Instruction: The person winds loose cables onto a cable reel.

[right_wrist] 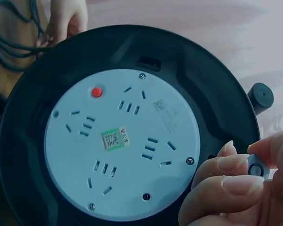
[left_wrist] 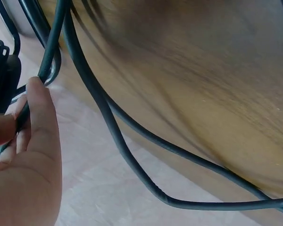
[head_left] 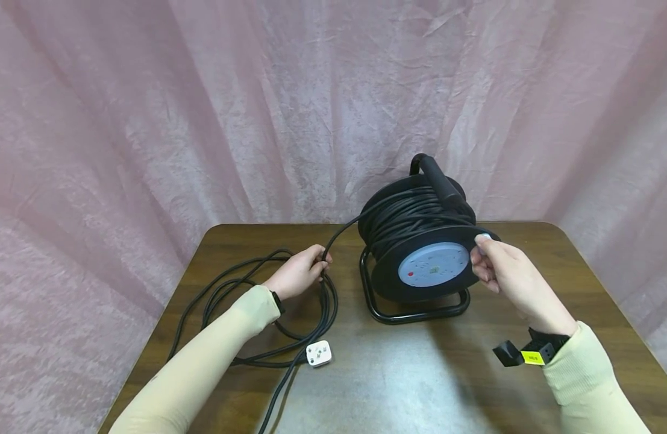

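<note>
A black cable reel (head_left: 420,241) stands on its tubular frame, dark cable wound on its drum and a round grey socket panel (right_wrist: 122,146) on its face. My right hand (head_left: 504,271) pinches a small grey winding knob (right_wrist: 257,168) near the rim of the reel's face. Left of the reel, my left hand (head_left: 300,271) holds the black cable (left_wrist: 49,52) between thumb and fingers. From there the cable slants up to the drum. Loose loops of cable (head_left: 328,319) lie on the table around my left hand, and a white plug (head_left: 319,353) rests beside them.
The reel's carrying handle (head_left: 441,184) rises above the drum. Everything stands on a brown wooden table (head_left: 572,271), its far edge just behind the reel. A pink curtain (head_left: 311,108) hangs behind. One cable length (head_left: 279,398) runs toward the table's near side.
</note>
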Tool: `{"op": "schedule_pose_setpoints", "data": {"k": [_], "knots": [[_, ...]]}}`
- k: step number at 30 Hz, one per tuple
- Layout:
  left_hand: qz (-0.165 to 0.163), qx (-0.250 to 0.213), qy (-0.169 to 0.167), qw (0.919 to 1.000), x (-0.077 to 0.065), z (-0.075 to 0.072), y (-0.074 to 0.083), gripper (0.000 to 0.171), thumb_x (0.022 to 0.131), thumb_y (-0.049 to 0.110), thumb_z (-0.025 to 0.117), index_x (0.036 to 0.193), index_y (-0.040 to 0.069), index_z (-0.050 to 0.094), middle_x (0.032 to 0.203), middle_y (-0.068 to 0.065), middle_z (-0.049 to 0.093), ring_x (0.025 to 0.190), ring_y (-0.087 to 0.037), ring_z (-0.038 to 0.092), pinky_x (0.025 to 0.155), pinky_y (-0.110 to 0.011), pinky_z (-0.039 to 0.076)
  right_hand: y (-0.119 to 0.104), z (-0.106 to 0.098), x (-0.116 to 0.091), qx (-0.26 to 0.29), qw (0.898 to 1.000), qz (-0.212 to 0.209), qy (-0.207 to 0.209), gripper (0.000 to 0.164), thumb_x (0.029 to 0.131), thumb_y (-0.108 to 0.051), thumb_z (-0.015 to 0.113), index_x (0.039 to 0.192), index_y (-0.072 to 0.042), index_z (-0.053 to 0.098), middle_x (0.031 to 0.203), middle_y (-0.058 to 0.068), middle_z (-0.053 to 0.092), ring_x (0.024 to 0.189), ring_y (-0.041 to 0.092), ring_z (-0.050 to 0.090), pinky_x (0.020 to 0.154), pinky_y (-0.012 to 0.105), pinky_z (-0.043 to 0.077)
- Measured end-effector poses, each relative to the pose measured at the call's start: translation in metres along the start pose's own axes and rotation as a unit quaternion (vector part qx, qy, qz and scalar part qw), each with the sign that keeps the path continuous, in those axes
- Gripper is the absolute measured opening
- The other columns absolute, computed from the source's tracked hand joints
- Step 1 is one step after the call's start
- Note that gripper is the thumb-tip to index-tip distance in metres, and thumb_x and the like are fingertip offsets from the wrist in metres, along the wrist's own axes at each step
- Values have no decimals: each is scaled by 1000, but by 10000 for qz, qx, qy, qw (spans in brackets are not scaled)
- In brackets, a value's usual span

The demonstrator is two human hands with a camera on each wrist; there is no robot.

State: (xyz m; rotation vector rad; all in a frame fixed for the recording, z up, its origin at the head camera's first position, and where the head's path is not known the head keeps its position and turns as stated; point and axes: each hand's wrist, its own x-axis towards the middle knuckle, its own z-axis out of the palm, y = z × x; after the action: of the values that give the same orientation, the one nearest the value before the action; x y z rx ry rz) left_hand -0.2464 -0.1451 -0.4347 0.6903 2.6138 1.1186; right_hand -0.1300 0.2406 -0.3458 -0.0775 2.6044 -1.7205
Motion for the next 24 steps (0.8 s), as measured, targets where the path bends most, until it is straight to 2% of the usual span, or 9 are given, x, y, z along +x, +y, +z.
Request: {"op": "schedule_pose_setpoints", "data": {"k": [5, 12, 15, 18, 22, 24], "knots": [[-99, -55, -113, 9999, -2, 3, 1, 12, 103, 6, 52, 114, 4, 56, 106, -15, 66, 89, -23, 66, 72, -30, 56, 5, -2, -1, -42, 9998, 177, 79, 62, 106, -52, 34, 100, 7, 50, 74, 4, 49, 61, 12, 44, 50, 27, 37], [84, 528, -399, 9978, -6, 7, -6, 14, 102, 7, 53, 114, 2, 60, 106, -13, 65, 74, -15, 59, 66, -30, 50, 12, -5, 0, -205, 9997, 149, 62, 60, 107, -51, 31, 101, 5, 50, 73, 3, 48, 61, 11, 43, 49, 27, 36], [84, 433, -428, 9981, -9, 8, -6, 10, 102, 6, 53, 110, 3, 59, 108, -12, 65, 76, -17, 60, 66, -29, 51, 14, -6, 0, -237, 9997, 90, 56, 59, 108, -50, 31, 101, 5, 49, 72, 3, 47, 60, 12, 42, 48, 28, 36], [41, 216, -506, 9985, -12, 9, -5, 7, 102, 4, 52, 109, 4, 55, 105, -11, 65, 86, -19, 64, 67, -29, 53, 16, -7, -1, -297, 9995, 37, 57, 59, 108, -50, 30, 100, 6, 49, 72, 3, 47, 59, 12, 42, 48, 29, 36], [-61, -163, -710, 9973, -15, 10, -4, 12, 102, -1, 48, 114, 2, 50, 102, -15, 62, 94, -24, 65, 68, -33, 57, 17, -9, -2, -331, 9994, 59, 52, 61, 107, -51, 31, 100, 6, 50, 71, 2, 47, 58, 12, 42, 48, 29, 36], [-47, -194, -713, 9973, -16, 11, -4, 15, 102, -1, 47, 117, 0, 50, 101, -17, 61, 93, -27, 65, 68, -34, 57, 18, -10, -2, -354, 9993, 109, 69, 62, 107, -53, 32, 100, 7, 50, 72, 2, 46, 58, 11, 41, 49, 28, 36]]}}
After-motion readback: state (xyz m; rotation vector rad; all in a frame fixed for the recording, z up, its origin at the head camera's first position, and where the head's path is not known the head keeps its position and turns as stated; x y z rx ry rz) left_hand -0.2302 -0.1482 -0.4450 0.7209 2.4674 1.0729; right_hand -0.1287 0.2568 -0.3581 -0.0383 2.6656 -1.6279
